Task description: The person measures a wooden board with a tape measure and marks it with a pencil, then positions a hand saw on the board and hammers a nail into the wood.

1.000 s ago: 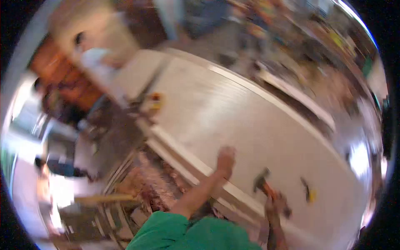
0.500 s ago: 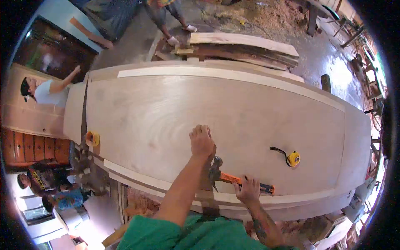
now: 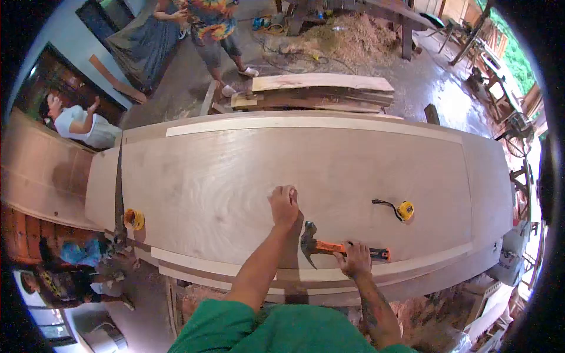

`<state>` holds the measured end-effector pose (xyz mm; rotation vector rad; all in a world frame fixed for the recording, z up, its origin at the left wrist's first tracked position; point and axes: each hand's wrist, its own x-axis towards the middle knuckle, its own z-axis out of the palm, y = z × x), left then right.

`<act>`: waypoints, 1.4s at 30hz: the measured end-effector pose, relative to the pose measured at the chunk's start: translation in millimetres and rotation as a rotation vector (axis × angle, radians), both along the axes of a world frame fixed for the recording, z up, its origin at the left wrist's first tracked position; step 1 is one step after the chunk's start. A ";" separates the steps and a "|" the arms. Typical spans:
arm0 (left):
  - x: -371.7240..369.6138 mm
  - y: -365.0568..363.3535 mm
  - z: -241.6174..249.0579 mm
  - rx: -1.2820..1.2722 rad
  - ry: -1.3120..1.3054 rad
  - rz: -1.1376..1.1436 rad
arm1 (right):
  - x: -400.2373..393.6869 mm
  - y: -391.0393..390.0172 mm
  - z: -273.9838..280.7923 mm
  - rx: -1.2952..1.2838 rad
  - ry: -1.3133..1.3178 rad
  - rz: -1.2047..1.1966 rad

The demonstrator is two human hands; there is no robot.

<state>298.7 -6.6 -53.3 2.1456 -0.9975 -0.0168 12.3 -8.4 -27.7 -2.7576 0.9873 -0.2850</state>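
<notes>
A large pale wooden panel [image 3: 235, 194] lies flat in front of me, with light strips along its long edges. Over the middle of the panel is my left hand [image 3: 284, 206], its fingers curled together; what they hold, if anything, is too small to tell. My right hand [image 3: 355, 259] is wrapped round the orange and black handle of a hammer [image 3: 329, 247] near the panel's near edge. The hammer's dark head points left, below my left hand. To the right a yellow tape measure [image 3: 405, 210] with a black strap rests on the panel. A yellow roll [image 3: 134, 219] sits at its left end.
Stacked boards [image 3: 321, 83] lie on the floor beyond the panel, near a standing person [image 3: 215, 29] in shorts. Another person [image 3: 82, 123] in a white top is at the left. People are also at the lower left. Sawdust [image 3: 353, 44] is heaped at the back.
The view has tilted up and shows more of the background. The person in white has changed arm pose. Both my hands stay in nearly the same places over the panel, the right still on the hammer.
</notes>
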 end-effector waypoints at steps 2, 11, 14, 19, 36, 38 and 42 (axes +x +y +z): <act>-3.4 4.8 0.1 -0.098 0.134 -0.069 | -2.5 -1.5 5.4 0.113 0.147 -0.044; -18.7 37.5 12.4 -0.405 0.197 -0.017 | 10.1 6.7 12.2 0.006 -0.107 -0.173; -13.9 69.9 13.4 -0.440 0.108 -0.179 | 7.4 -0.3 19.0 -0.112 -0.129 0.006; -18.9 109.2 7.3 -0.453 0.319 -0.233 | -1.7 -9.2 -7.8 -0.056 -0.075 -0.005; -13.2 103.1 -5.3 -0.205 -0.051 -0.208 | 0.8 -2.8 -0.9 -0.016 -0.078 -0.050; -8.6 101.7 -14.6 -0.196 -0.112 -0.239 | 1.2 -1.9 1.8 -0.022 -0.029 -0.063; -8.7 100.3 -14.3 -0.233 -0.111 -0.198 | 2.2 -0.6 5.4 0.023 -0.060 -0.070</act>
